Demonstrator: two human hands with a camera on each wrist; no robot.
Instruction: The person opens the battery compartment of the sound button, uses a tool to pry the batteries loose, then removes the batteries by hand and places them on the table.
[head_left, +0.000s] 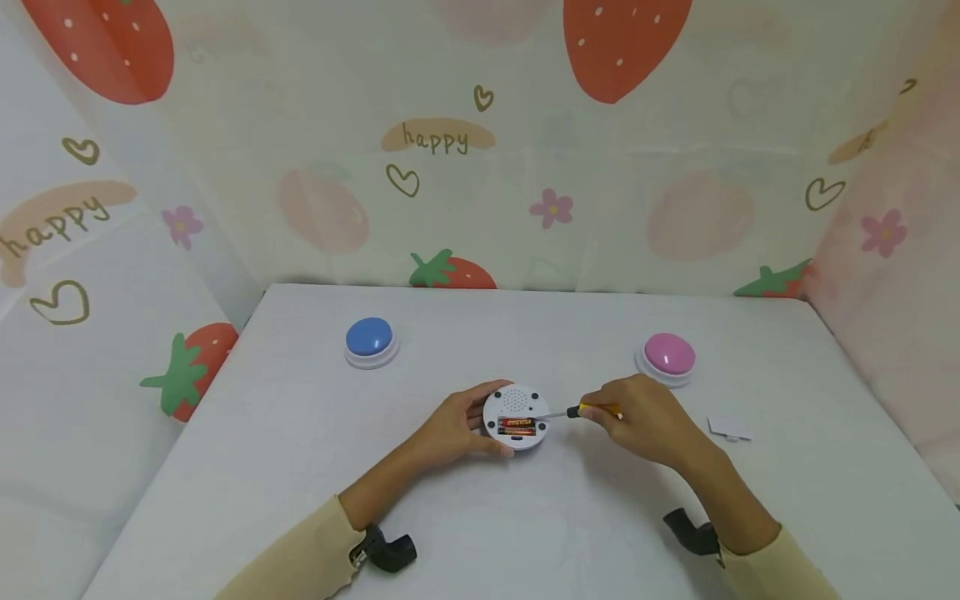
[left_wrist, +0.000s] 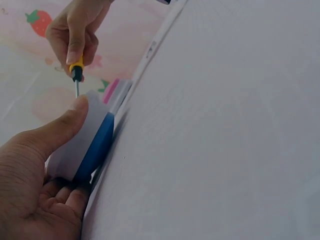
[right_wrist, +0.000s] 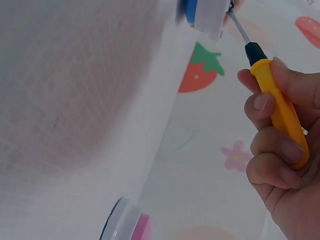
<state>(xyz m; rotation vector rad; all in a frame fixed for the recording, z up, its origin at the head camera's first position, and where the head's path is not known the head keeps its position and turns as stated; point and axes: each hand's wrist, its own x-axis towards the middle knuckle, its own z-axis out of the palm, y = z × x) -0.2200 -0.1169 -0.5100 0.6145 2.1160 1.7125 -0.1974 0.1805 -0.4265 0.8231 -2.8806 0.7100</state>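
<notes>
In the head view my left hand (head_left: 453,429) holds a round white push-button device (head_left: 513,400) by its edge, thumb at the near side and fingers at the far side. Its underside faces up, showing speaker holes and an uncovered compartment with red-and-black batteries (head_left: 517,427). The left wrist view shows a blue dome (left_wrist: 100,145) on its lower face. My right hand (head_left: 645,417) grips a screwdriver (right_wrist: 282,110) by its yellow handle, with fingers wrapped round it. The metal tip reaches the right end of the battery compartment; exact contact is hard to tell.
A blue push button (head_left: 369,337) stands at the back left, and a pink push button (head_left: 670,357) at the back right, beyond my right hand. A small white battery cover (head_left: 729,429) lies right of my right hand on the white-covered table (head_left: 480,533).
</notes>
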